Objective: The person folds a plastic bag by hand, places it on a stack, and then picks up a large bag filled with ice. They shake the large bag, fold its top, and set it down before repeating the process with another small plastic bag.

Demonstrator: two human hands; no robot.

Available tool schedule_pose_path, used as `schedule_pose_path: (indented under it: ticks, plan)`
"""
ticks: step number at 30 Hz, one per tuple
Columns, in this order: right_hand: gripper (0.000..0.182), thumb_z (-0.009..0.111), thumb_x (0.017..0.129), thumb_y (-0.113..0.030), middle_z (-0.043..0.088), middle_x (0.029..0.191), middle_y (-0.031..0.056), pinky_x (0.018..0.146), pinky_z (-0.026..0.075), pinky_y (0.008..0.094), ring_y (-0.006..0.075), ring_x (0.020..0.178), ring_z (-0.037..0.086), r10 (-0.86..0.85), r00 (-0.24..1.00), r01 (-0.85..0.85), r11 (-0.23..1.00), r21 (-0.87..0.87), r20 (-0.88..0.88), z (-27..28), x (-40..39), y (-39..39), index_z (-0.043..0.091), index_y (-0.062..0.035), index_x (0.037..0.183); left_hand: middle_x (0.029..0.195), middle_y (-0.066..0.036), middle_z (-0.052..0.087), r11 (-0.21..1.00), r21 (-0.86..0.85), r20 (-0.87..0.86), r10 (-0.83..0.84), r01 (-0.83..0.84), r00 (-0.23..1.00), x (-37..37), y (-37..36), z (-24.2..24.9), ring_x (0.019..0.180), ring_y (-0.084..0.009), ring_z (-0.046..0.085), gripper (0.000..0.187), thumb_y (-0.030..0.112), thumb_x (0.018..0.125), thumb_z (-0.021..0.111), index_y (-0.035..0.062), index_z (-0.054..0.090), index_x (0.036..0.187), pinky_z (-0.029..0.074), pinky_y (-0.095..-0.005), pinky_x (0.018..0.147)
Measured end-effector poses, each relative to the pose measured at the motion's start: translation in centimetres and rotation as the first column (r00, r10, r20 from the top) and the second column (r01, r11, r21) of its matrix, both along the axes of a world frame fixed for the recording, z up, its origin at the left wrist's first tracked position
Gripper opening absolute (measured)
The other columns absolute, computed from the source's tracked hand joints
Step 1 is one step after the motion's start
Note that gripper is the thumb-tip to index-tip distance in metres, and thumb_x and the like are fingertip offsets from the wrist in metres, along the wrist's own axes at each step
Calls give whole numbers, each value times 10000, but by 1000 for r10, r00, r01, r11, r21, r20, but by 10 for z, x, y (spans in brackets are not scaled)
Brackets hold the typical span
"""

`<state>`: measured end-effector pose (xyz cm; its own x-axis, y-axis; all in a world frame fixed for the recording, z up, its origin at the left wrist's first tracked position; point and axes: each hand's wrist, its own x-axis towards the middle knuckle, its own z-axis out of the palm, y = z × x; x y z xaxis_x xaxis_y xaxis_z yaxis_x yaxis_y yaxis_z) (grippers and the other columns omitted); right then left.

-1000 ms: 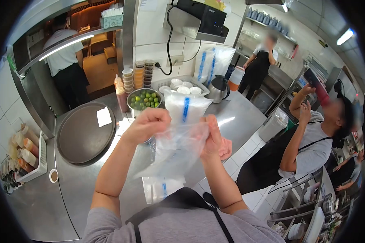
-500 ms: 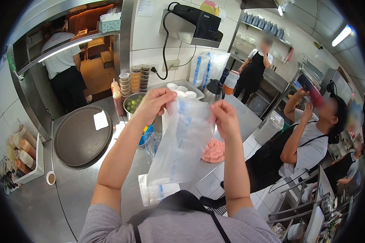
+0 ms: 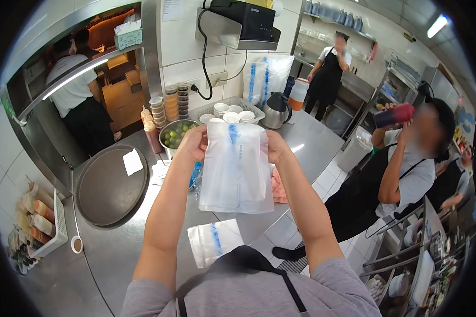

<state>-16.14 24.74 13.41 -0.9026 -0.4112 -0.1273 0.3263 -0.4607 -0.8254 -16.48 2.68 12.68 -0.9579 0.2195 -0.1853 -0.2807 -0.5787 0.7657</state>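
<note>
A translucent plastic bag [image 3: 235,177] with blue print hangs upright in front of me, its mouth at the top. My left hand [image 3: 195,143] is closed on its upper left edge, and my right hand [image 3: 275,147] grips the upper right edge; the bag hides some of the fingers. Below it, a flat stack of similar bags [image 3: 214,242] lies on the steel counter [image 3: 143,253]. Just right of the bag a pink cloth [image 3: 278,187] shows in part.
Behind the bag stand a bowl of green limes [image 3: 175,137], a basket of white cups [image 3: 259,112] and a steel jug [image 3: 276,111]. A round brown tray [image 3: 111,185] lies left. At right, a co-worker [image 3: 391,174] holds a red bottle [image 3: 394,116].
The bag has been drawn straight and flat between my hands, its lower end lifting off the stack. My hands have come down slightly. The co-worker's bottle has lowered from their mouth.
</note>
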Motion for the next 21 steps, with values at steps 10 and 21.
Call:
schedule_pose_path:
  ticks: [10,21]
  plan:
    - [151,536,802,-221,559,633,-23,415,359,162,33,528,487,-140,980,123,985,123,142,-99,11,2,580,-86,855,708,16,566,953,217,129,-244,212,961,8,-8,-128,567,-42,518,184,237,849,504,70,572,883,307,-95,315]
    - [654,710,698,-267,478,1104,73,826,411,320,177,1005,471,-369,709,582,788,203,-600,-107,57,8,390,-79,1235,984,-69,548,847,-471,-599,-101,-248,794,40,2,-78,939,-171,526,654,222,619,766,46,446,1161,441,-306,775]
